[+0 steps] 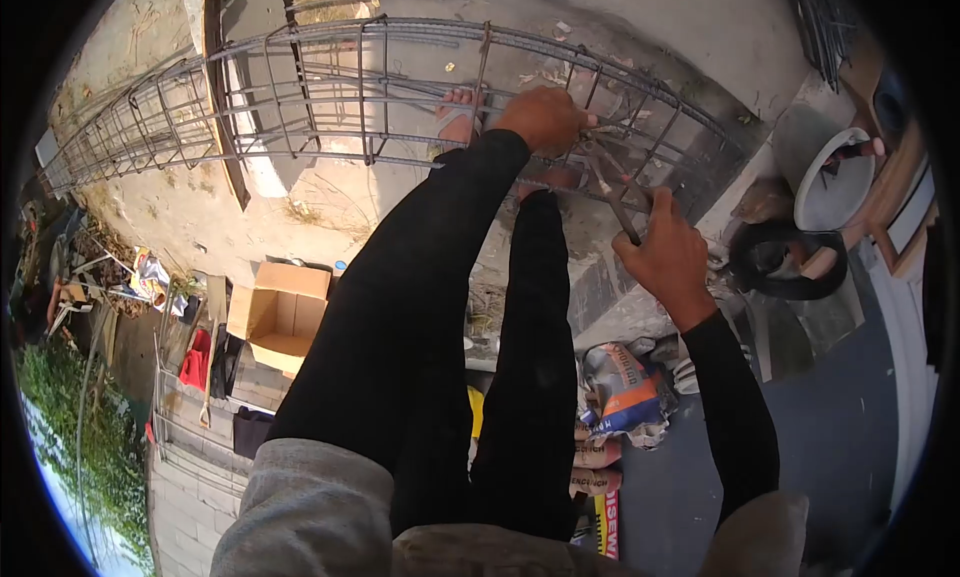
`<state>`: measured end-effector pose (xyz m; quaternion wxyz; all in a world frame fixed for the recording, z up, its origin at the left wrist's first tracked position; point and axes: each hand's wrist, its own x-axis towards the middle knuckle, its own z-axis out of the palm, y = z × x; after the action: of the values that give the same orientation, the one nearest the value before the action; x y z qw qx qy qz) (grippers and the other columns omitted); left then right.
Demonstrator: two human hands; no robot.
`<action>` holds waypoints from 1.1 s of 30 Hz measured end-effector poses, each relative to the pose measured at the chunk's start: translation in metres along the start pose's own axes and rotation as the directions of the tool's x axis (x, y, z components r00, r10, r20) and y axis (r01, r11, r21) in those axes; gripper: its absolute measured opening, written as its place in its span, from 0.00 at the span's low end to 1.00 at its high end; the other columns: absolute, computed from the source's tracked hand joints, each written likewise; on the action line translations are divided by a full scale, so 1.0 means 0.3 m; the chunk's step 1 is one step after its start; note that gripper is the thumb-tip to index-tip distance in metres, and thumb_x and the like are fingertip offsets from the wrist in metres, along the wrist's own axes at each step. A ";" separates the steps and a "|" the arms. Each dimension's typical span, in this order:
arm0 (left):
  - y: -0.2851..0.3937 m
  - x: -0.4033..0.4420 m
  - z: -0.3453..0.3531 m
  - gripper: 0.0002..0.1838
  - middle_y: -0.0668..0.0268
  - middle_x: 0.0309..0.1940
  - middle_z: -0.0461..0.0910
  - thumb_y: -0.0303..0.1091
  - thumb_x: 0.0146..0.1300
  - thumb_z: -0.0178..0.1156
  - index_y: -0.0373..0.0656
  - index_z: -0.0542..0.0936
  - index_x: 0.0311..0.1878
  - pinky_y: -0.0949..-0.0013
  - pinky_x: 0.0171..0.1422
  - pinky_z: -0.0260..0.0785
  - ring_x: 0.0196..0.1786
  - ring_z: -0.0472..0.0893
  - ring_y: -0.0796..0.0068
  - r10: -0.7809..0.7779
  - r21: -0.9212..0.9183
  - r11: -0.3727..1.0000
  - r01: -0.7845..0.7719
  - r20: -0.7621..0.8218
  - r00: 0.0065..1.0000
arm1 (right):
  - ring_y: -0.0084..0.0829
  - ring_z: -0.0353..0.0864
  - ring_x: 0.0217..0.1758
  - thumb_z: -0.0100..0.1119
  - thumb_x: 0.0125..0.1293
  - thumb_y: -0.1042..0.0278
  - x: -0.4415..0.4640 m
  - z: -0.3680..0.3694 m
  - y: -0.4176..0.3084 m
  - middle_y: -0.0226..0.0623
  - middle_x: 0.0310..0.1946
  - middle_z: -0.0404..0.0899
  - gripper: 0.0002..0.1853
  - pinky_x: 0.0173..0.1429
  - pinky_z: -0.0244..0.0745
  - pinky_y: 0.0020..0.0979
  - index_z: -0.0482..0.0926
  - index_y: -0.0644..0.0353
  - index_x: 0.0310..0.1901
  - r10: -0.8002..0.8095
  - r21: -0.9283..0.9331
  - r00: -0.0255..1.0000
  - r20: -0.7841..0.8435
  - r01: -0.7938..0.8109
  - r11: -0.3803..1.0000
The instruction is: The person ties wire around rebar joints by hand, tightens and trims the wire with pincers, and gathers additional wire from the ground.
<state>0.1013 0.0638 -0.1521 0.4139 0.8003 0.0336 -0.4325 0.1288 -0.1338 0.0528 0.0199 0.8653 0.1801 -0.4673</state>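
A long rebar cage (370, 97) of lengthwise bars and square stirrups stretches across the upper view. My left hand (545, 122) lies at the cage's near right part, its fingers curled in beside the bars. What those fingers pinch is hidden. Just to the right, my right hand (670, 257) grips the spread handles of a pair of pincers (622, 209). The jaws of the pincers point up and left into the cage, close to my left fingertips. My feet (460, 112) show beneath and beside the bars.
A dark wooden plank (222, 107) crosses the cage at left. An open cardboard box (283, 317) stands below it. On the right are a coil of black wire (780, 262), a white bucket (832, 192) and a torn mortar bag (625, 387). Loose rods (825, 32) lie at top right.
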 end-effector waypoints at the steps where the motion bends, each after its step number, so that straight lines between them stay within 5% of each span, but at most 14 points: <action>1: -0.016 0.013 0.017 0.33 0.44 0.45 0.86 0.65 0.72 0.56 0.39 0.89 0.45 0.46 0.61 0.75 0.54 0.85 0.42 -0.034 -0.056 0.998 0.033 -0.022 0.999 | 0.47 0.88 0.41 0.72 0.62 0.53 -0.007 0.001 0.005 0.50 0.47 0.81 0.33 0.45 0.83 0.46 0.72 0.69 0.61 -0.057 -0.111 0.996 -0.066 0.049 0.993; 3: -0.029 0.025 0.025 0.38 0.41 0.41 0.86 0.69 0.70 0.55 0.35 0.89 0.40 0.45 0.60 0.75 0.52 0.85 0.40 -0.077 -0.109 0.991 0.072 -0.037 0.996 | 0.50 0.88 0.40 0.71 0.62 0.53 -0.006 0.004 0.008 0.53 0.51 0.80 0.35 0.47 0.82 0.48 0.72 0.70 0.63 -0.196 -0.330 0.964 -0.181 0.128 0.935; 5: -0.021 0.024 0.011 0.42 0.40 0.42 0.87 0.71 0.68 0.55 0.31 0.88 0.36 0.46 0.62 0.74 0.52 0.85 0.39 -0.090 -0.108 0.990 0.087 -0.018 0.996 | 0.49 0.87 0.37 0.71 0.64 0.51 -0.004 0.031 0.015 0.48 0.45 0.81 0.33 0.46 0.82 0.49 0.73 0.68 0.61 -0.133 -0.266 0.977 -0.169 0.085 0.960; 9: -0.035 0.037 0.015 0.39 0.41 0.44 0.86 0.68 0.69 0.57 0.32 0.88 0.41 0.47 0.63 0.74 0.54 0.85 0.40 -0.096 -0.130 0.986 0.101 0.045 0.994 | 0.41 0.86 0.33 0.69 0.67 0.45 0.069 0.049 0.070 0.42 0.34 0.83 0.31 0.42 0.83 0.43 0.77 0.65 0.58 0.133 0.256 0.925 0.356 -0.233 0.938; 11: -0.013 0.034 -0.042 0.35 0.41 0.50 0.86 0.64 0.69 0.61 0.32 0.87 0.49 0.49 0.65 0.74 0.58 0.83 0.41 -0.102 -0.151 0.980 0.133 0.197 0.975 | 0.36 0.87 0.34 0.69 0.67 0.43 0.042 0.106 0.113 0.41 0.32 0.84 0.33 0.40 0.83 0.39 0.78 0.67 0.59 -0.021 0.681 0.703 0.711 -0.680 0.273; 12: -0.013 0.034 -0.029 0.35 0.41 0.50 0.86 0.64 0.69 0.61 0.32 0.87 0.48 0.49 0.64 0.74 0.58 0.84 0.41 -0.098 -0.145 0.982 0.120 0.155 0.983 | 0.34 0.87 0.34 0.69 0.67 0.42 0.029 0.111 0.110 0.41 0.30 0.84 0.34 0.39 0.82 0.38 0.78 0.68 0.59 -0.216 0.578 0.604 0.768 -0.797 -0.174; 15: -0.033 0.022 0.003 0.37 0.40 0.46 0.86 0.66 0.69 0.59 0.32 0.88 0.45 0.48 0.63 0.75 0.55 0.84 0.40 -0.084 -0.112 0.990 0.086 0.022 0.996 | 0.29 0.87 0.31 0.69 0.68 0.43 0.021 0.122 0.072 0.41 0.34 0.86 0.33 0.36 0.82 0.37 0.78 0.67 0.59 0.101 0.632 0.678 0.728 -0.721 0.285; 18: -0.020 0.021 0.026 0.39 0.42 0.39 0.87 0.69 0.70 0.56 0.33 0.88 0.39 0.46 0.62 0.73 0.52 0.86 0.40 -0.068 -0.091 0.994 0.063 -0.051 0.996 | 0.25 0.83 0.25 0.71 0.68 0.48 0.015 0.094 0.044 0.36 0.33 0.85 0.27 0.30 0.80 0.33 0.78 0.64 0.56 0.190 0.646 0.916 0.352 -0.385 0.659; 21: 0.067 -0.069 -0.026 0.34 0.45 0.41 0.88 0.66 0.70 0.58 0.37 0.89 0.40 0.43 0.65 0.69 0.51 0.87 0.45 -0.195 -0.057 0.980 0.191 -0.092 0.976 | 0.22 0.80 0.22 0.69 0.71 0.59 0.001 0.010 -0.025 0.24 0.27 0.78 0.25 0.24 0.74 0.25 0.76 0.62 0.63 0.075 0.719 0.862 0.502 -0.464 0.518; 25: 0.174 -0.111 0.006 0.25 0.55 0.43 0.89 0.61 0.71 0.61 0.47 0.91 0.45 0.43 0.72 0.59 0.52 0.88 0.55 -0.371 -0.020 0.927 0.375 -0.204 0.906 | 0.23 0.77 0.19 0.71 0.66 0.62 -0.013 0.125 0.023 0.26 0.25 0.76 0.20 0.21 0.70 0.25 0.77 0.58 0.56 -0.192 0.616 0.670 0.717 -0.738 -0.277; 28: 0.187 -0.151 0.000 0.20 0.60 0.43 0.89 0.57 0.72 0.61 0.53 0.91 0.47 0.43 0.72 0.57 0.53 0.87 0.56 -0.333 0.046 0.935 0.351 -0.218 0.917 | 0.32 0.80 0.21 0.69 0.68 0.64 -0.010 0.164 0.038 0.33 0.26 0.78 0.17 0.25 0.76 0.33 0.77 0.60 0.54 -0.049 0.713 0.711 0.701 -0.699 0.058; 29: 0.191 -0.157 0.002 0.20 0.59 0.41 0.88 0.57 0.72 0.61 0.51 0.91 0.45 0.43 0.72 0.58 0.51 0.87 0.55 -0.317 0.044 0.940 0.337 -0.249 0.915 | 0.37 0.81 0.22 0.69 0.67 0.63 -0.020 0.164 0.051 0.35 0.26 0.79 0.19 0.28 0.78 0.36 0.77 0.61 0.54 0.127 0.760 0.888 0.442 -0.446 0.472; 31: 0.179 -0.139 0.036 0.25 0.55 0.36 0.88 0.59 0.71 0.60 0.45 0.90 0.39 0.43 0.70 0.60 0.47 0.88 0.52 -0.302 -0.005 0.947 0.320 -0.347 0.888 | 0.46 0.84 0.25 0.70 0.67 0.61 -0.030 0.145 0.053 0.40 0.27 0.80 0.21 0.33 0.81 0.42 0.77 0.65 0.55 -0.006 0.149 0.971 -0.239 0.043 0.988; 33: 0.175 -0.136 0.047 0.29 0.51 0.32 0.88 0.61 0.71 0.60 0.41 0.90 0.35 0.42 0.69 0.62 0.44 0.88 0.50 -0.288 -0.035 0.953 0.302 -0.424 0.859 | 0.46 0.84 0.26 0.69 0.68 0.57 -0.026 0.147 0.052 0.40 0.28 0.80 0.22 0.34 0.81 0.43 0.77 0.65 0.54 -0.005 0.116 0.987 -0.163 0.024 0.993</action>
<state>0.0882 0.0321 -0.0936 0.3123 0.8670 0.2378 -0.3068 0.0946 -0.1597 0.0322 -0.0494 0.8987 0.1596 -0.4054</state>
